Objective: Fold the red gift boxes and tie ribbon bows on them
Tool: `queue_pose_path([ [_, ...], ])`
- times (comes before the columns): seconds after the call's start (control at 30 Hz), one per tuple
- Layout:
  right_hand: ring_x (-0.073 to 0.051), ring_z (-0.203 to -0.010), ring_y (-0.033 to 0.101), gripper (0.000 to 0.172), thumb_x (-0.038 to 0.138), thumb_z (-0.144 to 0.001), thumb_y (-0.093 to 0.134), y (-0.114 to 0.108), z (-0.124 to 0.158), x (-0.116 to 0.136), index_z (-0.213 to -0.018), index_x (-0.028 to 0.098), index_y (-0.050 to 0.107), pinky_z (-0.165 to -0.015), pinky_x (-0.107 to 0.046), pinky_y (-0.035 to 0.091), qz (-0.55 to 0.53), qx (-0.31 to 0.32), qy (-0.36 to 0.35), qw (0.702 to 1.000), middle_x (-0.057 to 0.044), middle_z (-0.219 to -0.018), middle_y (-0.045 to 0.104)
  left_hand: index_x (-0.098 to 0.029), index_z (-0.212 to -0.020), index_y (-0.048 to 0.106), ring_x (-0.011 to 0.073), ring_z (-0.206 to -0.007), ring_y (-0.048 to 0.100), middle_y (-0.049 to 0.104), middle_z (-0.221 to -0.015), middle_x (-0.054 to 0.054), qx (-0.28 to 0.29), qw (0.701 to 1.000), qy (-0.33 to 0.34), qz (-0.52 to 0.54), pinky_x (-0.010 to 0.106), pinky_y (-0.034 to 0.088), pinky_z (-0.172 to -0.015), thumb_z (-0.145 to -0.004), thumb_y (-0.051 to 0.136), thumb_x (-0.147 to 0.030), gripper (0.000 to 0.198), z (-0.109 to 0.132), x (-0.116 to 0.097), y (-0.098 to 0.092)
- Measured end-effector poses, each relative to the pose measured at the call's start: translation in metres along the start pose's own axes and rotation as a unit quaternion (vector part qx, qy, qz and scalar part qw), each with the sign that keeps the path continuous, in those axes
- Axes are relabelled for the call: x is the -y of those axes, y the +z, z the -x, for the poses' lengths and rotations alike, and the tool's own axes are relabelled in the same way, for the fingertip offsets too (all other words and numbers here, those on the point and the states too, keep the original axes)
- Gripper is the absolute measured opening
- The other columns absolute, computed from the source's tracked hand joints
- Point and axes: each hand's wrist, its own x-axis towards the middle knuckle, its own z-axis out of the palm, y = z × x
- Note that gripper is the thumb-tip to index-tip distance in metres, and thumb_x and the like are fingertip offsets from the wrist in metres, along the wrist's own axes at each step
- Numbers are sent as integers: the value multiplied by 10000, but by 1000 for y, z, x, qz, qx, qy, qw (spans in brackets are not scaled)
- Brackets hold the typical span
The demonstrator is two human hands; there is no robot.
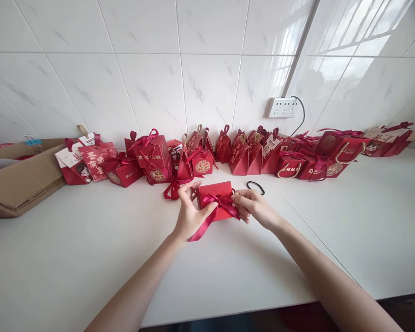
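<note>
The grip of the left hand [190, 214] clasps the red box [214, 189], thumb against its ribbon [204, 227]; the right hand [254, 206] pinches that ribbon's right side. The box is at the middle of the table [90, 267] (resting or lifted, I cannot tell), long axis running left to right, tied side facing the person. Fingers partly hide both ends.

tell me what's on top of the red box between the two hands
A ribbon bow lies across the red box. The patch beneath the bow is covered, and the box's inside cannot be seen.
</note>
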Motion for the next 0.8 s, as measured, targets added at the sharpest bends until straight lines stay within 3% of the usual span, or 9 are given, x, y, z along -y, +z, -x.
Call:
queue_pose_path([
  [0.1,-100,-350,460,345,491,-823,549,3,1,-3,-648,209,452,-467,-238,367,26,0,-35,999,64,-352,480,-258,-1082,388,238,-1295,431,478,-1315,114,6,998,51,-36,419,423,-998,-759,700,-304,451,0,6,-1],
  [0.23,-102,-339,444,330,507,-851,525,6,2,-6,-712,218,448,-476,-247,386,41,0,-61,997,72,-349,497,-219,-826,516,229,-1124,554,551,-1218,101,28,988,85,-123,399,453,-927,-839,611,-318,138,0,2,-5],
  [0.33,-96,-341,447,353,529,-826,560,7,-1,-8,-717,216,439,-436,-232,361,25,-37,-76,996,74,-380,497,-213,-745,485,221,-1063,571,563,-1198,107,7,986,84,-146,372,466,-869,-867,563,-332,187,0,-2,-4],
  [0.47,-84,-385,447,361,531,-796,603,7,-5,-12,-721,205,467,-400,-229,363,31,-96,-92,991,45,-544,522,-219,-740,467,236,-1168,507,576,-1006,88,-23,988,61,-143,363,436,-897,-885,502,-328,184,0,-3,-1],
  [0.53,-102,-483,507,345,528,-803,590,8,-7,-16,-739,201,500,-414,-238,400,61,-128,-114,983,-2,-714,548,-219,-726,458,235,-1188,485,553,-928,74,-30,988,46,-144,362,419,-912,-894,473,-327,200,-1,-2,0],
  [0.6,-168,-733,598,321,514,-813,575,8,-9,-19,-758,201,532,-485,-249,459,98,-164,-151,970,-67,-917,563,-218,-716,453,229,-1150,495,536,-899,68,-35,988,40,-146,354,417,-899,-899,452,-324,211,-1,-1,0],
  [0.7,-242,-1079,550,295,490,-831,557,9,-12,-22,-761,204,544,-635,-281,510,121,-179,-179,960,-117,-1155,555,-216,-711,442,209,-993,536,514,-836,53,-41,987,41,-153,329,432,-826,-896,437,-318,211,-2,0,0],
  [0.8,-242,-1075,566,320,508,-835,551,9,-13,-22,-744,202,534,-696,-315,517,98,-169,-163,967,-120,-1212,575,-216,-706,422,175,-796,530,484,-752,25,-41,985,38,-163,294,432,-711,-893,435,-315,212,-3,0,-2],
])
